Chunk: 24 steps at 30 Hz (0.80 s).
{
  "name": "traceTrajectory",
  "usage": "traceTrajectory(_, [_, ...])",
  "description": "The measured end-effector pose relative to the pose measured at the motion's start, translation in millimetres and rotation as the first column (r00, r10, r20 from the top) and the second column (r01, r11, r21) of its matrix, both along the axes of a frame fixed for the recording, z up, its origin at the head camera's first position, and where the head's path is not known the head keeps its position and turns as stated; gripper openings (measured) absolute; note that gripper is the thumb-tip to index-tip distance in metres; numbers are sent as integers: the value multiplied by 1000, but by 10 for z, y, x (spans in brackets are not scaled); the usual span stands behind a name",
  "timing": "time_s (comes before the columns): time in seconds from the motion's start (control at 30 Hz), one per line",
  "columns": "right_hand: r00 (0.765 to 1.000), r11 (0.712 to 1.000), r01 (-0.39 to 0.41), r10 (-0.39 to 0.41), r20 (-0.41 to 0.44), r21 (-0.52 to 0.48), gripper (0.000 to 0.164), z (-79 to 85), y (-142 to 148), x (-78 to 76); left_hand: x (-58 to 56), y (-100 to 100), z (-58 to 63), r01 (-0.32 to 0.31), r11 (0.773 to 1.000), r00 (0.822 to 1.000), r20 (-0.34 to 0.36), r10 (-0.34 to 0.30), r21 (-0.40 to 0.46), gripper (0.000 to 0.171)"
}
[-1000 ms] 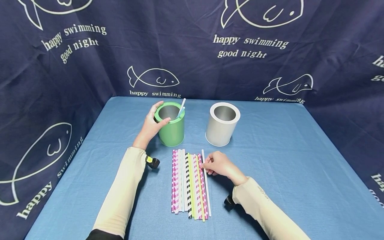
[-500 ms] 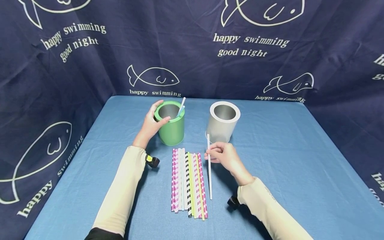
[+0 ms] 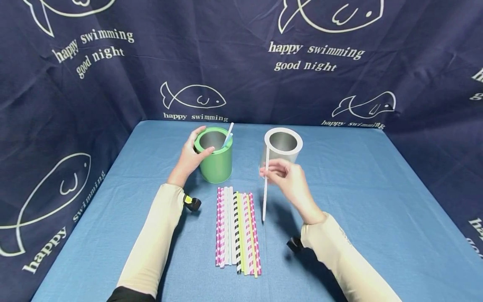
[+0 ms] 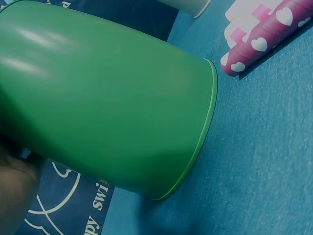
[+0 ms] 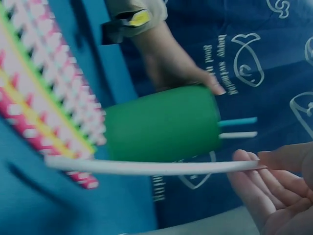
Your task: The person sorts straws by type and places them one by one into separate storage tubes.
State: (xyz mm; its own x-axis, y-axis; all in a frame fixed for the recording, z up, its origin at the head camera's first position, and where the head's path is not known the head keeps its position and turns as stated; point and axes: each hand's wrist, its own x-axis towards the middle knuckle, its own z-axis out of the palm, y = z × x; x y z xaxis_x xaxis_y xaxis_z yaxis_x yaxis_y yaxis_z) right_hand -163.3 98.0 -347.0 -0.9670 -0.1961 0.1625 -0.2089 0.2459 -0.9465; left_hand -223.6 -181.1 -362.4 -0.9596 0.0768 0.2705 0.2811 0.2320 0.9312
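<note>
A white straw [image 3: 266, 193] hangs nearly upright, pinched in the right hand [image 3: 289, 179]. The green can [image 3: 216, 167] (two straws [image 3: 228, 136] lean inside it) stands upright, the left hand [image 3: 191, 156] gripping its rim.

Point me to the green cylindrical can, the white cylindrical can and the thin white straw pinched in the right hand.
Green cylindrical can [image 3: 216, 167]: head view, front wall.
White cylindrical can [image 3: 300, 140]: head view, right side of its rim.
Pinched thin white straw [image 5: 146, 168]: right wrist view, middle of its length.

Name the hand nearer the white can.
Right. The right hand, pinching a white straw, is in front of the white can; the left hand grips the green can, farther off.
</note>
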Motion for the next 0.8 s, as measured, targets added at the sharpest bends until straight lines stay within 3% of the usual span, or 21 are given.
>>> traceTrajectory(0.13, [986, 993, 30, -49, -162, -116, 22, 203, -90, -16, -122, -51, -156, -1, 1000, 1000, -1, 1, 12, 74])
traceTrajectory(0.23, [963, 974, 25, -84, -257, -227, 20, 332, -185, -20, -100, -51, -141, -1, 1000, 1000, -1, 1, 21, 73])
traceTrajectory(0.33, [936, 948, -5, -107, -334, -318, 17, 440, -294, -7, -11, -26, -35, 0, 1000, 1000, -4, 0, 21, 72])
traceTrajectory(0.47, [884, 910, -70, -133, -448, -409, 16, 533, -448, -7, 9, -11, 5, 5, 1000, 1000, -14, -4, 18, 73])
traceTrajectory(0.57, [852, 870, -118, -159, -498, -479, 14, 559, -559, -26, -5, -10, -3, 6, 1000, 1000, -14, -6, 12, 73])
traceTrajectory(0.67, [838, 838, -140, -184, -515, -527, 11, 551, -648, -52, -16, -13, -14, 5, 1000, 1000, -10, -5, 7, 73])
traceTrajectory(0.8, [832, 832, -135, -200, -518, -538, 12, 503, -732, -103, -19, -19, -18, 8, 1000, 1000, -10, -8, 19, 73])
